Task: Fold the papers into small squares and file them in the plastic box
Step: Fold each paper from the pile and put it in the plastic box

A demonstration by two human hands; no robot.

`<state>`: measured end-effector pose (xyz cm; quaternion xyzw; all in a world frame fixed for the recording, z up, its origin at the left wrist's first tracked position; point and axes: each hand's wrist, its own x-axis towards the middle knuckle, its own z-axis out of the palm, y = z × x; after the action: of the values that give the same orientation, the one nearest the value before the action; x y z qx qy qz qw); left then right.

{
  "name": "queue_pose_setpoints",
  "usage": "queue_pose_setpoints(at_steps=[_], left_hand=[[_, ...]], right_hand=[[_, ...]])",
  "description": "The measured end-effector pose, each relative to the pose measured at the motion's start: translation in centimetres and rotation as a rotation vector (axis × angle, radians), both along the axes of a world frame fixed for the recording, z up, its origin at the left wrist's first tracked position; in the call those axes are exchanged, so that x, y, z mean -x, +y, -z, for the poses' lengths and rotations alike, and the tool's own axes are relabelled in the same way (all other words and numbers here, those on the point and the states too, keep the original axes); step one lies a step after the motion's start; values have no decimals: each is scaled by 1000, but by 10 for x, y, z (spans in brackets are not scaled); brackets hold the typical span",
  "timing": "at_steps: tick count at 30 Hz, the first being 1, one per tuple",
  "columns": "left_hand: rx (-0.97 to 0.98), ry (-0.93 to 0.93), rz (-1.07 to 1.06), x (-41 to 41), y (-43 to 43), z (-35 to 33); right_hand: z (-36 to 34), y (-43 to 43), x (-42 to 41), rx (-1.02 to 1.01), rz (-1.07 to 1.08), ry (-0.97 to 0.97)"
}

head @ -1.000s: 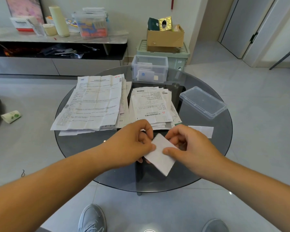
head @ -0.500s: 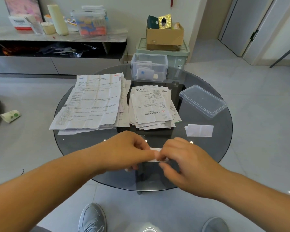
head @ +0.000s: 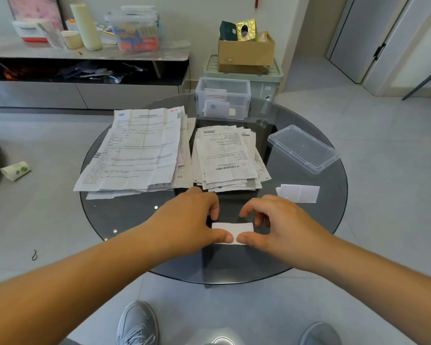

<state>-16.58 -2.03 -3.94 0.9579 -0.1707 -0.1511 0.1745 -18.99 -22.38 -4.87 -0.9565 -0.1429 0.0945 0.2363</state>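
A small folded white paper point(head: 232, 229) lies flat on the round glass table point(head: 125, 215) near its front edge. My left hand point(head: 192, 220) grips its left end, thumb at the front edge and fingers curled over the back. My right hand point(head: 274, 220) holds the right end the same way, and the two thumbs nearly meet. The clear plastic box point(head: 222, 99) stands at the table's far edge with several folded papers inside. Its lid point(head: 302, 148) lies apart at the right.
Two stacks of printed papers lie mid-table: a large stack point(head: 137, 150) on the left and a smaller stack point(head: 228, 158) beside it. Another folded paper point(head: 299, 193) rests at the right. Behind the table stand a green crate point(head: 269, 78) and cardboard box point(head: 245, 52).
The paper was held up in the air, tilted, a second ago. Both hands brought it down onto the glass and folded it smaller, and they now press it flat.
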Motion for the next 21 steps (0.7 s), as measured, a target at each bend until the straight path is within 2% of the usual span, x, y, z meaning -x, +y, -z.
queue_pose_setpoints(at_steps=[7,13,16,21], left_hand=[[18,116,50,-4,4,-7],[25,162,9,-9,1,-5],[19,168,13,-10,-1,-5],[14,129,30,-7,-1,-7]], right_hand=[[-6,-3,-2,18,-31,89],[-9,3,-1,31,-22,104],[-7,8,-2,55,-26,69],[-10,6,-6,40,-23,117]])
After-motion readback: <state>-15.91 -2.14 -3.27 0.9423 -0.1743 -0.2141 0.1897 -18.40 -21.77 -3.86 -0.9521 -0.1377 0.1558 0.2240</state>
